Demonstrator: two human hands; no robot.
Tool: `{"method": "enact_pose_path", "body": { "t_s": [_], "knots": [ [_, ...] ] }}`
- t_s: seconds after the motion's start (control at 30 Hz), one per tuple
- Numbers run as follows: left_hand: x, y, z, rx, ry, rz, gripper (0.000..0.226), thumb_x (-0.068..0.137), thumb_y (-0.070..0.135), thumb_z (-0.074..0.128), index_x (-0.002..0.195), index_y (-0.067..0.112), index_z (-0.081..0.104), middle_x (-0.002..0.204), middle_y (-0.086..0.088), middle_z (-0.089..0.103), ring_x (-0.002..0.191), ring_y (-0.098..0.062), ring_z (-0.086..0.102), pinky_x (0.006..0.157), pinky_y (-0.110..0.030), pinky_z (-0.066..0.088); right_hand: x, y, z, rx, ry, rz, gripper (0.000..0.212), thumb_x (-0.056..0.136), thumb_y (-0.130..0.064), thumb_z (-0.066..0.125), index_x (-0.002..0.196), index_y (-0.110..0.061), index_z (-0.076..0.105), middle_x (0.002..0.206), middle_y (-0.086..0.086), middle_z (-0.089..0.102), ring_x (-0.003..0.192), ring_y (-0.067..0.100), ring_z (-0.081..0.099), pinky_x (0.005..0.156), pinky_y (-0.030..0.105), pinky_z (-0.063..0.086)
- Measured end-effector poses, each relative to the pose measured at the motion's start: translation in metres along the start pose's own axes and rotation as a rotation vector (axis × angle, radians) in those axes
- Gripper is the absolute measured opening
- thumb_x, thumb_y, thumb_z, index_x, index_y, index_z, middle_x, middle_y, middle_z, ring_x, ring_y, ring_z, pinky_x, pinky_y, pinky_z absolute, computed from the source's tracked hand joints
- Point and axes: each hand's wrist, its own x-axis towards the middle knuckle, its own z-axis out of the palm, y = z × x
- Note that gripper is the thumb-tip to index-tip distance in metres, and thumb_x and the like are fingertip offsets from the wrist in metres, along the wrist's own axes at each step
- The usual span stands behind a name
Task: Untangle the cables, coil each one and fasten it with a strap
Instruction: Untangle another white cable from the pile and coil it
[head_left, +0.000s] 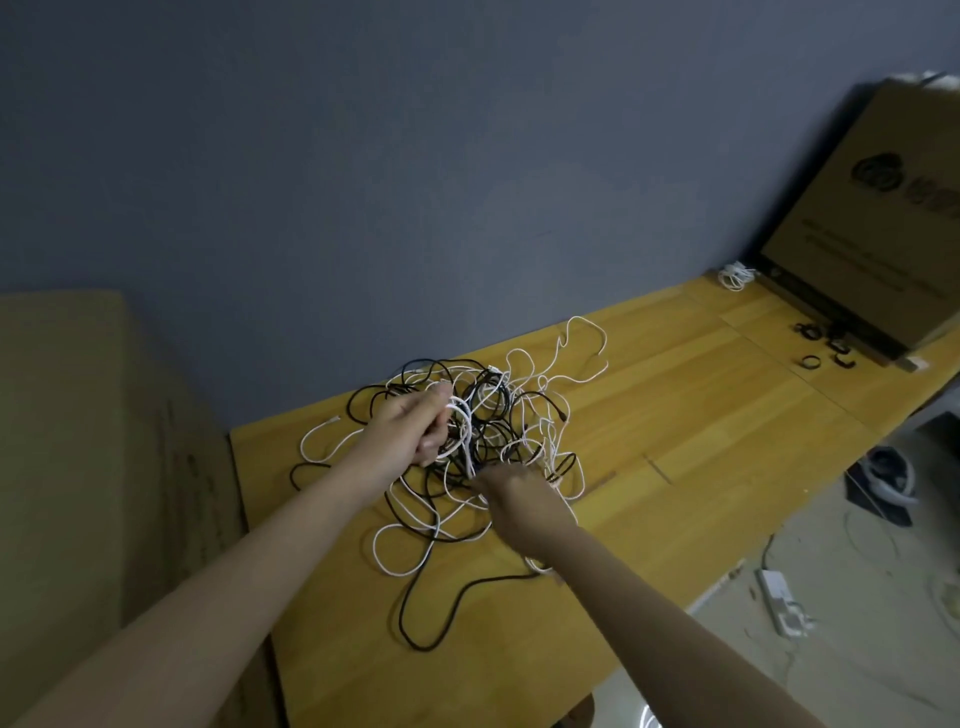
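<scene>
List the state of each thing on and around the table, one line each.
Cable pile: black and white cables tangled, loose on the table.
Left hand: grips white loops.
Right hand: reaches into the pile; grip unclear.
White cable: coiled by the cardboard box.
Straps: black, loose, unused.

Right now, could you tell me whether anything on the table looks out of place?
Only the tangle of cables itself: black and white cords knotted together mid-table, gripped by both the left hand and right hand.

A cardboard box (857, 208) stands on the wooden table (701, 415); a power strip (779, 600) lies on the floor.
</scene>
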Motion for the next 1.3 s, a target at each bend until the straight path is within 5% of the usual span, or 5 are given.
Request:
{"method": "enact_pose_path", "body": {
  "t_s": [0.37,0.53,0.73,1.0,1.3],
  "knots": [
    [-0.001,-0.022,0.003,0.085,-0.011,0.015,0.022,0.104,0.019,0.032,0.123,0.014,0.043,0.123,0.001,0.063,0.098,-0.007,0.068,0.086,-0.019,0.052,-0.026,-0.051,-0.019,-0.204,0.170,-0.553,0.020,0.093,-0.021,0.054,0.092,-0.006,0.067,0.065,0.005,0.062,0.054,0.025,0.058,0.041,0.027,0.040],
    [-0.006,-0.020,0.002,0.372,-0.123,-0.086,0.054,0.089,0.070,0.018,0.101,0.040,0.062,0.126,-0.003,0.062,0.113,-0.012,0.060,0.108,-0.038,0.036,-0.008,-0.038,-0.066,-0.185,0.499,-0.571,0.018,0.088,-0.025,0.062,0.083,-0.010,0.072,0.071,0.002,0.065,0.060,0.019,0.059,0.050,0.028,0.044],
    [-0.003,-0.011,0.010,0.270,-0.276,-0.047,0.074,0.084,0.078,0.026,0.074,0.017,0.066,0.048,0.003,0.046,0.042,-0.006,0.042,0.053,-0.018,0.037,0.013,-0.015,-0.080,0.385,0.395,-0.016,0.011,0.083,-0.025,0.072,0.085,-0.018,0.064,0.063,-0.022,0.054,0.059,-0.001,0.046,0.056,0.011,0.034],
    [-0.003,-0.007,0.006,-0.189,-0.242,-0.064,0.032,0.090,0.039,0.049,0.073,0.015,0.061,0.046,0.005,0.040,0.035,-0.006,0.029,0.042,-0.018,0.029,0.000,-0.034,-0.045,1.089,-0.065,0.244,0.052,0.093,-0.057,0.034,0.115,-0.022,0.066,0.101,0.001,0.069,0.080,0.005,0.057,0.067,0.022,0.038],
    [-0.002,-0.007,0.002,-0.001,-0.128,-0.092,0.026,0.084,0.036,0.052,0.083,0.011,0.056,0.053,0.012,0.047,0.051,-0.004,0.046,0.053,-0.012,0.041,-0.006,-0.039,-0.042,1.211,0.015,0.237,0.019,0.098,-0.025,0.048,0.101,-0.014,0.062,0.080,-0.010,0.068,0.071,0.000,0.062,0.061,0.012,0.044]
  ]
}}
